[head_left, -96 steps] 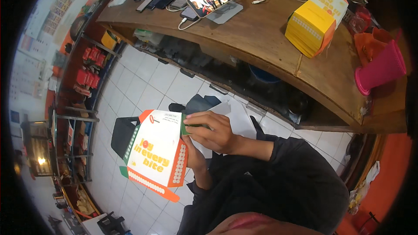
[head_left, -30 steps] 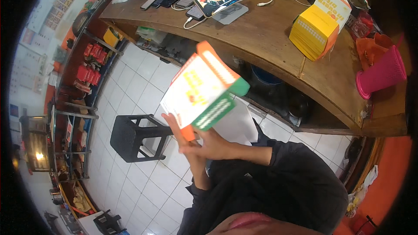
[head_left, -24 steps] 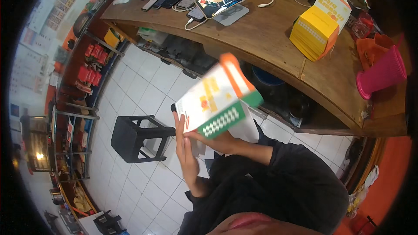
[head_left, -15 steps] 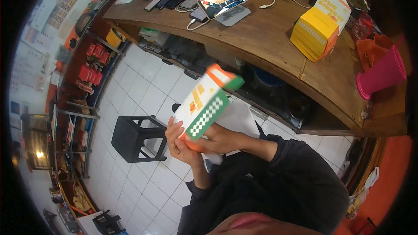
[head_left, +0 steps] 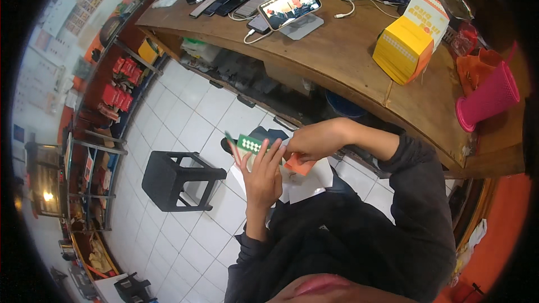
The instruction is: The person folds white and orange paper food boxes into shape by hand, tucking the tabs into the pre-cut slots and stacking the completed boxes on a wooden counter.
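Standing on the floor is a black stool; rightward, the left hand, fingers outstretched, rests against a box before the person's body, the right hand pinches its orange flap, and stacked boxes sit on the desk.

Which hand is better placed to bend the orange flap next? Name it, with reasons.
Probably the right hand: its fingers curl down right at the orange flap, while the left hand spreads beside the checked green panel.

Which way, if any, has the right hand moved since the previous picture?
Yes, in the picture the right hand has moved away from the black stool, toward the wooden desk.
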The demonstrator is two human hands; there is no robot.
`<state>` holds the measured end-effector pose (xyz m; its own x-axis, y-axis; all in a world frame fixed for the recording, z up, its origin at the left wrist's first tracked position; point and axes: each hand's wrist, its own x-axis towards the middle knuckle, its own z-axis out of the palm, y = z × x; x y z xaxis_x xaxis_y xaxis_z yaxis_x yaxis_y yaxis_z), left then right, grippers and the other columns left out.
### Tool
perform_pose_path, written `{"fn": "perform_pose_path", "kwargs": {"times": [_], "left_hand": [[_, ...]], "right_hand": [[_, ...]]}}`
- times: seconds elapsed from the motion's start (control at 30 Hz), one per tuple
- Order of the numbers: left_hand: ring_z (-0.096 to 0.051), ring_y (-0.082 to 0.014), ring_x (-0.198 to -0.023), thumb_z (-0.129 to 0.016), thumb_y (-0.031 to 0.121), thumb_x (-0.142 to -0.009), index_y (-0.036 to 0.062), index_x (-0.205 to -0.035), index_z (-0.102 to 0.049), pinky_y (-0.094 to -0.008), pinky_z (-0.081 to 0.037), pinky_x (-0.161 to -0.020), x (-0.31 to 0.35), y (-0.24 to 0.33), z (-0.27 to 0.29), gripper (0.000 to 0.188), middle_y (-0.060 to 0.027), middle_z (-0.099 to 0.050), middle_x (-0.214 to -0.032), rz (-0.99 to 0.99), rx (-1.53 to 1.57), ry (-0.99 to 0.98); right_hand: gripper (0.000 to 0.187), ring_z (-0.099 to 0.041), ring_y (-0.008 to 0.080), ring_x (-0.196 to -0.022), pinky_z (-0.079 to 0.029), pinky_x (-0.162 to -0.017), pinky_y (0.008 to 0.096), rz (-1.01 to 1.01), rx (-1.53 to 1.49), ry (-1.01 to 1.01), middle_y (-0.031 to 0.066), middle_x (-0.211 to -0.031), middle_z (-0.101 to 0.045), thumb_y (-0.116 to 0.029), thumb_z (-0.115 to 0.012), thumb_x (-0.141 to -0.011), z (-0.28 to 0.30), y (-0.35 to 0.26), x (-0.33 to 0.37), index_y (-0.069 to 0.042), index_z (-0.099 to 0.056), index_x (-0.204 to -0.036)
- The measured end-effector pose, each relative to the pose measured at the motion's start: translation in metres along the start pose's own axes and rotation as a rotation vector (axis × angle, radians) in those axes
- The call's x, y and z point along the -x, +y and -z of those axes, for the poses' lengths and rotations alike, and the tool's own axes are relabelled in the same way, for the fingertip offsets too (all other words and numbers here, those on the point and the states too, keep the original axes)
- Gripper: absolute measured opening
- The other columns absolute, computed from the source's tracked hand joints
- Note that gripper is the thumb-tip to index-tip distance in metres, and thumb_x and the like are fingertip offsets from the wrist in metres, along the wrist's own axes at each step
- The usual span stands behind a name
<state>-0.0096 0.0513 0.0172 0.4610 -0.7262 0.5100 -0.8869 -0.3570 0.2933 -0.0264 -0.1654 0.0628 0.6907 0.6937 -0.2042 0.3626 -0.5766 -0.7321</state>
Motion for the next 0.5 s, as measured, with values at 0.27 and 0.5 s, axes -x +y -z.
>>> {"fn": "perform_pose_path", "kwargs": {"times": [0.27, 0.5], "left_hand": [[-0.037, -0.0243, -0.135, -0.049, 0.000, -0.080, 0.0086, -0.110, -0.061, -0.0441, -0.023, -0.102, 0.004, -0.019, -0.022, 0.033, -0.0083, -0.045, -0.143, 0.114, 0.056, -0.124], [-0.032, -0.0279, -0.138, -0.050, -0.001, -0.078, 0.0093, -0.097, -0.063, -0.0461, -0.020, -0.103, -0.004, -0.017, -0.032, 0.025, -0.0095, -0.042, -0.145, 0.117, 0.052, -0.142]], "right_hand": [[0.027, -0.062, 0.0370, -0.086, -0.047, -0.073, 0.0434, -0.145, -0.116, 0.448, 0.0210, -0.087, -0.062, -0.014, -0.059, -0.086, -0.034, -0.002, 0.014, -0.002, -0.049, -0.108], [0.026, -0.057, 0.0312, -0.099, -0.049, -0.081, 0.0394, -0.010, 0.355, 0.885, 0.0115, -0.105, -0.055, -0.012, -0.062, -0.078, -0.075, 0.011, 0.006, -0.007, -0.053, -0.103]]}}
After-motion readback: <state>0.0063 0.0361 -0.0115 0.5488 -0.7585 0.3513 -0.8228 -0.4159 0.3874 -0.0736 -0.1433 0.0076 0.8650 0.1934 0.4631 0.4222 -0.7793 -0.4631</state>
